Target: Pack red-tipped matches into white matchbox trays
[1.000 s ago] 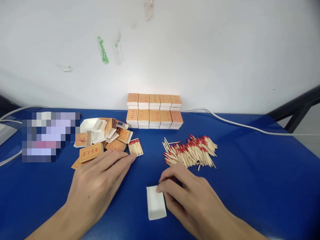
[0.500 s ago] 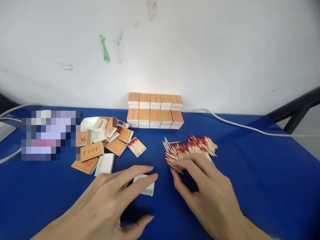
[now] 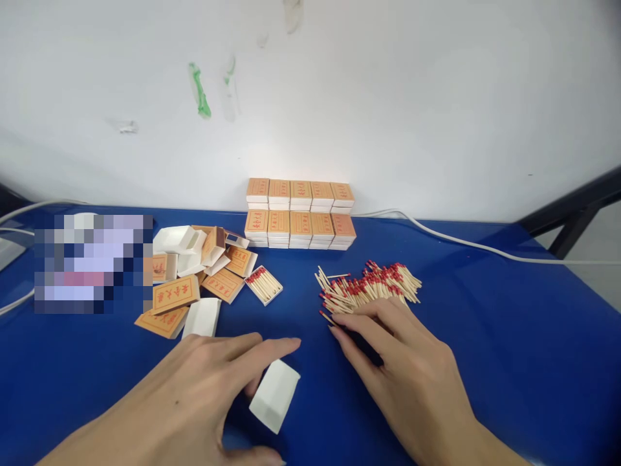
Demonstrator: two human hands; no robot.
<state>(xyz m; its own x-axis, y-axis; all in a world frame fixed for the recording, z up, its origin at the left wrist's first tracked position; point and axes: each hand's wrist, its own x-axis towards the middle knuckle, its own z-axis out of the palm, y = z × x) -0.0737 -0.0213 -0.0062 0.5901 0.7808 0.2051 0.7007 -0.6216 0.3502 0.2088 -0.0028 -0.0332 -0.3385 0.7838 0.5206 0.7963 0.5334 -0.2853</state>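
Observation:
My left hand [image 3: 213, 382] is spread, index finger stretched out and thumb well apart. Beside its fingers is a small white matchbox tray [image 3: 275, 395], turned at an angle; its curled fingers are partly hidden, and whether they touch the tray I cannot tell. At the near edge of a heap of red-tipped matches [image 3: 371, 285], my right hand [image 3: 402, 362] has thumb and index finger nearly together around a match [image 3: 326, 316]. Its other fingers rest against the heap and cover part of it.
A matchbox tray filled with matches [image 3: 263, 285] lies left of the heap. Orange matchbox sleeves [image 3: 175, 295] and white trays [image 3: 201, 317] are piled at left. Stacked matchboxes [image 3: 301, 223] stand by the wall. A white cable [image 3: 451, 243] crosses the blue table [image 3: 524, 362] at right.
The white tray has come nearer to me and turned. My left hand has shifted slightly left and toward me. My right hand stays at the heap, where fewer match ends show by its fingertips.

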